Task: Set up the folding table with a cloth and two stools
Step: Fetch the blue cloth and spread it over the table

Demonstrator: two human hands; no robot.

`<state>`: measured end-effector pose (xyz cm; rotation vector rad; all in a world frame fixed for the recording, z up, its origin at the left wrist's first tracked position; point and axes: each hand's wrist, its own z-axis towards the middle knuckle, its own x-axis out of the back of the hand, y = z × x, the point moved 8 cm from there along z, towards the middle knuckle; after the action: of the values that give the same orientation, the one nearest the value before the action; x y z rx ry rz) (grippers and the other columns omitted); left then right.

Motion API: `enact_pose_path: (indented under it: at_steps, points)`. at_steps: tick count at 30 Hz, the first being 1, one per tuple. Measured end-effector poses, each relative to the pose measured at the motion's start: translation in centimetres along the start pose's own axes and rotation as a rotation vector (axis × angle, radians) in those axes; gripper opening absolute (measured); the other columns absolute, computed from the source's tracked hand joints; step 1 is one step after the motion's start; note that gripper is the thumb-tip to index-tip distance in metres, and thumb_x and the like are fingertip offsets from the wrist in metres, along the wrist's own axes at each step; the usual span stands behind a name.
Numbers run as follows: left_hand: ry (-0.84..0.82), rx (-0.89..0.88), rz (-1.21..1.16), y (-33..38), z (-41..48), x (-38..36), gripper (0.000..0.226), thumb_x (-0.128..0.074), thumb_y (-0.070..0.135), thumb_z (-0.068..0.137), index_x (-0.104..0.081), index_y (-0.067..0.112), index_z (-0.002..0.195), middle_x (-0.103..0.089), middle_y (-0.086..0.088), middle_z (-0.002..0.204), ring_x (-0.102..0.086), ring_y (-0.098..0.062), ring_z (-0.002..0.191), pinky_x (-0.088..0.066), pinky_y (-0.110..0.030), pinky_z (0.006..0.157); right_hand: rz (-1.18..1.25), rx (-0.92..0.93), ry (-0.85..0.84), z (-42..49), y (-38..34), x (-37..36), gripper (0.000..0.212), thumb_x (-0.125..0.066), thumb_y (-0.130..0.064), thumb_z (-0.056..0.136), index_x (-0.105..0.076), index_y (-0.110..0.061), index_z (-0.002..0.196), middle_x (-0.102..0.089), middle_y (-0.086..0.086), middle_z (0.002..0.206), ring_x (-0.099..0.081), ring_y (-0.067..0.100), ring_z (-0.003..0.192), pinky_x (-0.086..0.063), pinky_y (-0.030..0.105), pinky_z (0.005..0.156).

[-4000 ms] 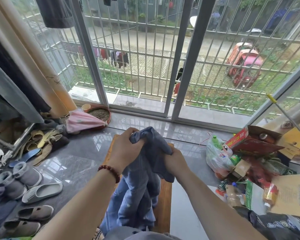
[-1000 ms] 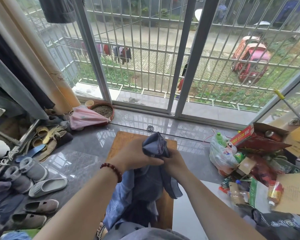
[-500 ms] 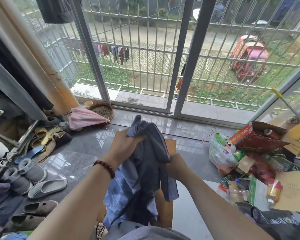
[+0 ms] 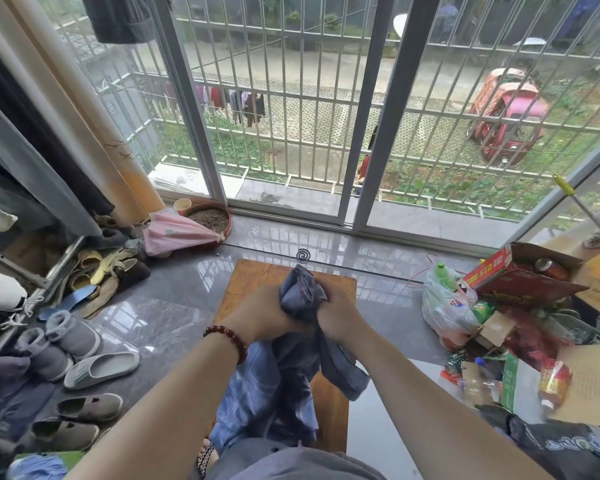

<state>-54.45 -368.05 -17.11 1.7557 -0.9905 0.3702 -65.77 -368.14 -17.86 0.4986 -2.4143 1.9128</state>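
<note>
Left hand (image 4: 261,315), right hand (image 4: 338,318) round cloth (image 4: 300,292)

— How much of the tabletop (image 4: 253,277) can you see?
— Only its far end and a strip on the right. The cloth (image 4: 257,393) and both forearms cover the rest, and whatever holds it up is out of sight.
— And the grips?
— The left grip (image 4: 260,317) and right grip (image 4: 340,320) sink into bunched folds. The cloth's lower end disappears behind the person's clothing.
— The red box (image 4: 489,268)?
— Its print is too small to read. The bottle (image 4: 553,382) nearby is blurred, and the hanging garment (image 4: 118,19) is cut off by the top edge.
</note>
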Motion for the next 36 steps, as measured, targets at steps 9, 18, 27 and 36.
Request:
enact_pose_path:
  at_steps: [9,18,27,36]
  points:
    - [0.266,-0.019,0.057,1.3,-0.2,2.9,0.013,-0.052,0.011,0.085,-0.047,0.016,0.075,-0.062,-0.006,0.079,-0.055,-0.028,0.079,-0.037,-0.027,0.065,-0.301,-0.040,-0.081,1.9,2.6,0.7,0.018,-0.068,-0.024,0.062,-0.065,-0.024,0.079,-0.066,-0.009,0.076,-0.061,0.006,0.071,-0.052,0.028,0.064]
    - [0.231,-0.060,-0.117,0.7,0.1,2.5,0.015,-0.067,0.017,0.081,-0.053,0.023,0.081,-0.063,-0.002,0.083,-0.061,-0.023,0.084,-0.046,-0.031,0.069,-0.367,-0.248,-0.033,1.9,6.2,1.7,0.035,-0.049,-0.014,0.079,-0.065,-0.017,0.110,-0.069,0.008,0.103,-0.065,0.028,0.097,-0.054,0.045,0.085]
    - [0.184,0.061,-0.164,-2.8,0.4,1.2,0.025,-0.068,0.009,0.072,-0.057,0.025,0.088,-0.066,-0.002,0.089,-0.063,-0.021,0.088,-0.054,-0.035,0.079,0.100,-0.439,-0.098,-1.8,4.9,-0.3,0.017,-0.075,-0.002,0.072,-0.070,-0.012,0.085,-0.073,0.011,0.085,-0.069,0.022,0.075,-0.058,0.034,0.067]
    - [0.092,-0.019,-0.191,-4.9,0.3,2.3,0.033,-0.076,0.014,0.075,-0.063,0.011,0.106,-0.066,-0.005,0.100,-0.061,-0.022,0.098,-0.049,-0.034,0.088,-0.395,-0.326,-0.113,0.1,4.3,-3.2,0.022,-0.065,-0.022,0.087,-0.067,-0.007,0.104,-0.066,0.012,0.104,-0.061,0.023,0.101,-0.052,0.036,0.086]
